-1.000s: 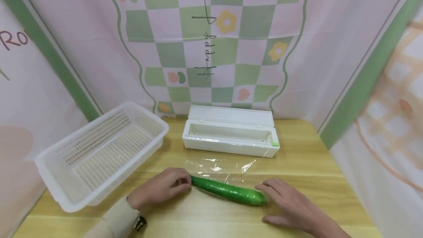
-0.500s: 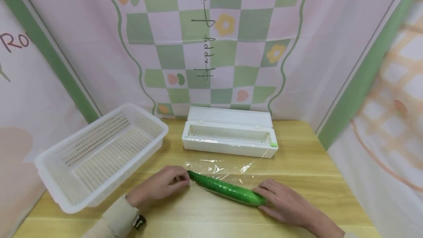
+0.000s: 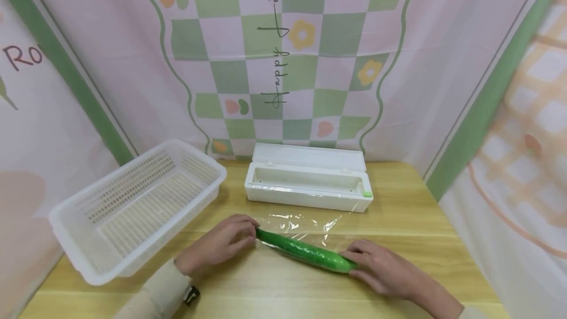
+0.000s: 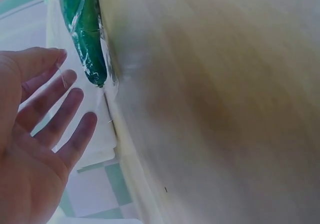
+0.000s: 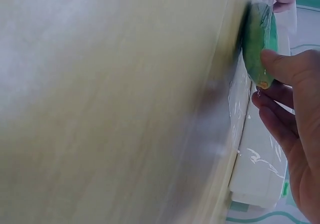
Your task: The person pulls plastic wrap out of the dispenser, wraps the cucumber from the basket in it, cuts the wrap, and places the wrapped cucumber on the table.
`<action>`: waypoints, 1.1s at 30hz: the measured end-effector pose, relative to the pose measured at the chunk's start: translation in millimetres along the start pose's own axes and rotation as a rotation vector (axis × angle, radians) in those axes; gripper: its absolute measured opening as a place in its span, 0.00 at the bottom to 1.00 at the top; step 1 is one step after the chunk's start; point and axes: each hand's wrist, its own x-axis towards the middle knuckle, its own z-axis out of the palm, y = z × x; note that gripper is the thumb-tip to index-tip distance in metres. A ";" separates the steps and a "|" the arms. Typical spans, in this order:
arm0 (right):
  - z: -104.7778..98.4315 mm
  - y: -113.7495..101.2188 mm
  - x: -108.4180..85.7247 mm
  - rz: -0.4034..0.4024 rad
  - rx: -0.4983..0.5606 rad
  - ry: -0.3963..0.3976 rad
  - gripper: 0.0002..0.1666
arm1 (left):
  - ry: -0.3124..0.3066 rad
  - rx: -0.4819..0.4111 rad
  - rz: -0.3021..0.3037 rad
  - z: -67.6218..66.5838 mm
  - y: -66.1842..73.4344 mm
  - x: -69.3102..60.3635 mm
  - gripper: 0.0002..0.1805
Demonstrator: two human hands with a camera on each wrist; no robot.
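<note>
A green cucumber (image 3: 305,252) lies slantwise on the table with clear cling film (image 3: 330,224) around it and spread behind it. At its left tip is my left hand (image 3: 221,240); in the left wrist view its thumb and forefinger pinch a thin edge of film, while the other fingers stay spread, apart from the cucumber (image 4: 89,38). My right hand (image 3: 381,267) grips the right end. In the right wrist view the thumb lies on the film-covered cucumber (image 5: 255,43), with the fingers behind its end, partly hidden.
Behind the film stands a white cling film dispenser box (image 3: 305,198) with its lid raised and a green cutter (image 3: 367,194) at the right. A white slotted basket (image 3: 221,174) is at the left. Printed curtains (image 3: 398,127) surround the wooden table (image 3: 266,299).
My right hand's thumb has moved in from beside the cucumber, and the hand now grips its end. The cucumber's left end has lifted or turned slightly away. My left hand has shifted a little.
</note>
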 end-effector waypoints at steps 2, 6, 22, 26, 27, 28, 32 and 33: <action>1.4 1.8 0.0 0.004 0.010 -0.001 0.28 | 0.008 0.006 0.008 0.5 -1.4 1.0 0.03; 2.8 5.8 0.8 -0.005 0.037 -0.001 0.27 | 0.013 -0.001 0.015 0.9 -3.1 4.8 0.05; -0.9 16.9 4.0 0.068 0.207 -0.086 0.22 | -0.033 -0.097 -0.024 7.0 -2.8 8.3 0.05; -2.2 17.3 4.6 0.090 0.216 -0.102 0.21 | -0.020 -0.066 -0.023 8.2 -1.5 8.5 0.06; -2.2 17.6 4.6 0.096 0.219 -0.106 0.21 | -0.018 -0.057 -0.023 8.7 -1.6 8.8 0.06; -2.0 17.9 4.5 0.101 0.223 -0.108 0.21 | -0.017 -0.047 -0.022 9.4 -1.7 9.2 0.06; -1.2 18.9 3.8 0.114 0.251 -0.116 0.20 | -0.018 -0.015 -0.028 12.1 -2.3 10.6 0.07; -1.0 18.9 3.7 0.116 0.256 -0.117 0.20 | -0.018 -0.005 -0.025 12.7 -2.3 10.7 0.07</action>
